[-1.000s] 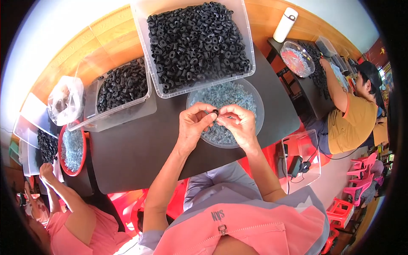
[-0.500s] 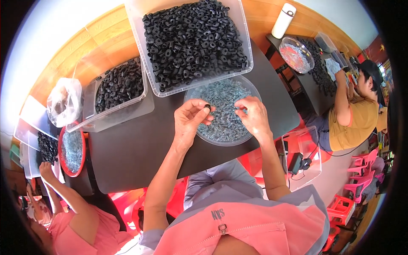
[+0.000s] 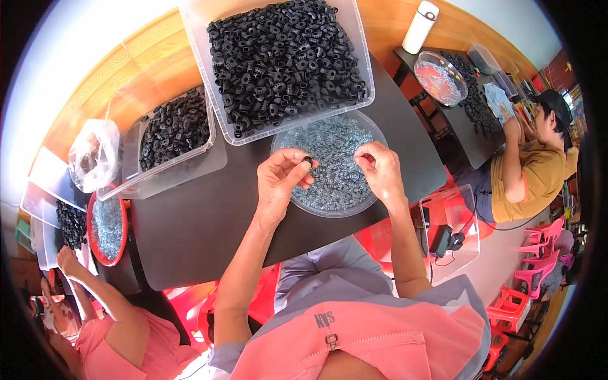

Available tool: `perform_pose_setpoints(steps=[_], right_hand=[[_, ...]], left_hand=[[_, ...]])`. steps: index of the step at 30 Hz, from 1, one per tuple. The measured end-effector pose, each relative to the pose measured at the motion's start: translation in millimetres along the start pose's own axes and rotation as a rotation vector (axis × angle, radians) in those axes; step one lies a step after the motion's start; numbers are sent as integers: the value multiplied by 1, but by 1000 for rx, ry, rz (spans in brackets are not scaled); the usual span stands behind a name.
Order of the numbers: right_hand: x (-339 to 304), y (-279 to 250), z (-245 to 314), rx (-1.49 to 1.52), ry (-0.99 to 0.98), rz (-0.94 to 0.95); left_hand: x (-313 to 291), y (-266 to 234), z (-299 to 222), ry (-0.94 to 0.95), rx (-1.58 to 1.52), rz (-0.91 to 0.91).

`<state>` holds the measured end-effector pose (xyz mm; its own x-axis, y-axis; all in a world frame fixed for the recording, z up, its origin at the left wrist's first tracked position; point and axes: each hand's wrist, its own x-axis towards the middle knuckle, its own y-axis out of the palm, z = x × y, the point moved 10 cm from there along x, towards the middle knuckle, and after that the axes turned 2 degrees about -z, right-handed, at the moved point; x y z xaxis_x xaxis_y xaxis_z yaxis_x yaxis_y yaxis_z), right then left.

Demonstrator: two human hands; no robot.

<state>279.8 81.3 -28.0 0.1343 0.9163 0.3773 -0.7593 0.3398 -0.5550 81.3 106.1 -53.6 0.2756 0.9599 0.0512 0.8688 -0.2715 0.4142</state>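
My left hand (image 3: 278, 179) pinches a small black plastic part (image 3: 308, 160) between thumb and forefinger, above the left side of a clear round bowl (image 3: 339, 212). Small silvery-blue pieces (image 3: 332, 166) that look like coil springs fill this bowl. Over its right side hangs my right hand (image 3: 382, 171), thumb and forefinger pressed together; whatever is between them is too small to make out. The two hands are apart. Just beyond the bowl, a large clear tub (image 3: 296, 130) overlaps its far rim, heaped with black plastic parts (image 3: 285, 63).
Left on the dark table (image 3: 190, 234) stands a second clear tub (image 3: 180, 180) of black parts. A red-rimmed basin (image 3: 125, 237) of silvery pieces is beyond the table's left edge. Co-workers sit left (image 3: 136, 335) and right (image 3: 532, 171). A clear bin (image 3: 465, 253) is at the lower right.
My right hand has turned slightly, its fingertips drawn closer together. My left hand keeps hold of the black part. The co-worker at right has lowered their arm a little.
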Motion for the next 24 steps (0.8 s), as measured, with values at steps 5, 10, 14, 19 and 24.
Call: perform_pose_setpoints(steps=[5,10,14,19,24], right_hand=[[-2,6,-12,454,126,36],[-2,22,-16,758,222,136],[-4,20,-10,518,247,104],[-7,24,-3,712,282,133],[-6,22,23,797,216,56]], left_hand=[[0,1,2,-10,8,2],[-1,3,2,-10,4,18],[-1,4,2,-10,7,27],[-3,4,1,-17,43,17],[-1,5,8,-20,19,47]])
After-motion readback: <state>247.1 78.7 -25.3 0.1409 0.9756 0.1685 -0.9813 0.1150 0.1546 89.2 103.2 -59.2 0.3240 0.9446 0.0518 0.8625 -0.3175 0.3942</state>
